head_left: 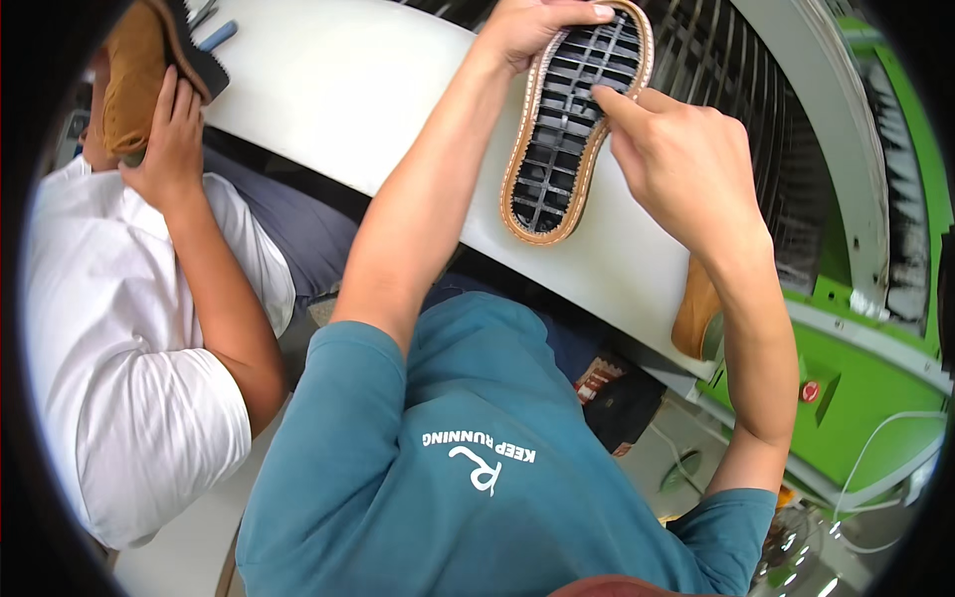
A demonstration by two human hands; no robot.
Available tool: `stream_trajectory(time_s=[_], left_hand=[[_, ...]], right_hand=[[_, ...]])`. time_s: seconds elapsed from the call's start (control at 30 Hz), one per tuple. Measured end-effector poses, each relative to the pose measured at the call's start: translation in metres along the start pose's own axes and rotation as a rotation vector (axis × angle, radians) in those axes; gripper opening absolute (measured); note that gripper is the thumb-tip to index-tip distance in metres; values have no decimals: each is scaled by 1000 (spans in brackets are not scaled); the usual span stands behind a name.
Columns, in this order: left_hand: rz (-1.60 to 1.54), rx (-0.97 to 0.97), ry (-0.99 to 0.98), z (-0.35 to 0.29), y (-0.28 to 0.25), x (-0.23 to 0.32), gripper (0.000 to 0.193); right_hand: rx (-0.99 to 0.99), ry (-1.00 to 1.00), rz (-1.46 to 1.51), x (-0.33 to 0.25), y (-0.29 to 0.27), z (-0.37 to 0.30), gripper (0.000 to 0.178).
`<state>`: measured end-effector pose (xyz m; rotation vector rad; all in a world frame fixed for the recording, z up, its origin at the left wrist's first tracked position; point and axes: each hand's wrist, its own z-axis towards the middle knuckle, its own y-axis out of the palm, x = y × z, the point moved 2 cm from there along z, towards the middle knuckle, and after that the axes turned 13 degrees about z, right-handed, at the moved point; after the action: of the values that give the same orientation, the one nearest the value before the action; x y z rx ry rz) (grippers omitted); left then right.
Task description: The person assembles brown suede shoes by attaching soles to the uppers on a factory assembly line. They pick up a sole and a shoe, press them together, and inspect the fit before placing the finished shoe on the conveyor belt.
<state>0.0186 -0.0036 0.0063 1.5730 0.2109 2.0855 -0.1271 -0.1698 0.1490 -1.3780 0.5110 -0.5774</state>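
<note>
Above the white table, a shoe sole (563, 149) is tilted up. Its inside is a black grid of hollow cells, ringed by a tan rim with pale stitching. My left hand (527, 30) grips its upper left edge, with the thumb over the top of the rim. On the sole's right edge is my right hand (686, 159), closed; one digit presses on the grid near the middle while the other fingers curl by the rim, partly hidden. Beside my right forearm, a tan shoe (696, 308) sits on the table, partly covered by that arm.
At left, a co-worker in a white shirt (129, 348) holds a tan suede shoe (134, 80) with a dark sole. A blue-handled tool (217, 36) lies on the white table (338, 90) nearby. At right stands a green machine (865, 368) with a red button (810, 391).
</note>
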Motion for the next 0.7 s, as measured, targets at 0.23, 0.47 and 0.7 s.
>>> stream_trajectory(time_s=[0.23, 0.47, 0.7], left_hand=[[-127, 32, -129, 9, -9, -26, 50], [-53, 144, -143, -4, -4, -20, 33], [-152, 137, -140, -4, -11, -27, 34]], right_hand=[[-64, -73, 34, 21, -5, 29, 21], [-202, -126, 58, 33, -13, 51, 21], [-315, -149, -14, 27, -18, 69, 21]])
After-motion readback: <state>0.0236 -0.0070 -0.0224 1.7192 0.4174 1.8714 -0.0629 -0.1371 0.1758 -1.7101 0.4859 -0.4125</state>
